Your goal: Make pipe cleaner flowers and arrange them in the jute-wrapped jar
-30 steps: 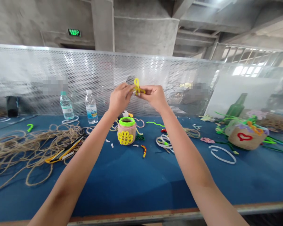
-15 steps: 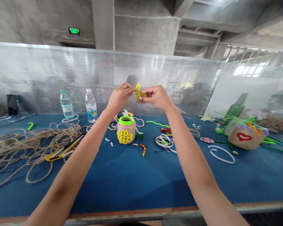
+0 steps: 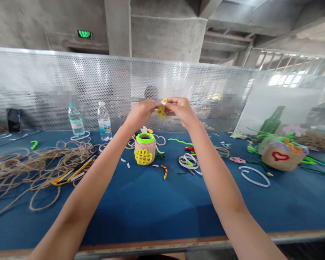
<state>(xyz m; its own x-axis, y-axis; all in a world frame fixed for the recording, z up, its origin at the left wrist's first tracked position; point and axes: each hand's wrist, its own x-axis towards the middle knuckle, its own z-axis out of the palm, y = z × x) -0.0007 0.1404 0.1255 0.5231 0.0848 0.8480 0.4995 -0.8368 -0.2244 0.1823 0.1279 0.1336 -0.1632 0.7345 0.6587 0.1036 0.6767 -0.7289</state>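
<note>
Both hands hold a yellow pipe-cleaner flower (image 3: 161,112) up in the air above the table, its loops showing between the fingers. My left hand (image 3: 143,112) pinches it from the left. From the other side my right hand (image 3: 182,109) grips it with thumb and fingers, covering part of it. Below them stands a twine-wrapped jar (image 3: 148,146) with a bright green rim and a yellow pipe-cleaner flower (image 3: 143,157) on its front. A red-and-yellow twisted piece (image 3: 165,172) lies in front of the jar.
Tangled twine (image 3: 43,162) and a yellow utility knife (image 3: 74,171) lie at left. Two water bottles (image 3: 104,121) stand behind. White pipe-cleaner coils (image 3: 189,161) lie right of centre. A twine-wrapped pot (image 3: 283,157) with a red heart is at right. A perforated metal panel (image 3: 119,86) borders the table's back.
The yellow flower has been turned between my fingers, its loops now hanging lower. My right hand's fingers have shifted over its upper part, and the two hands are slightly closer together.
</note>
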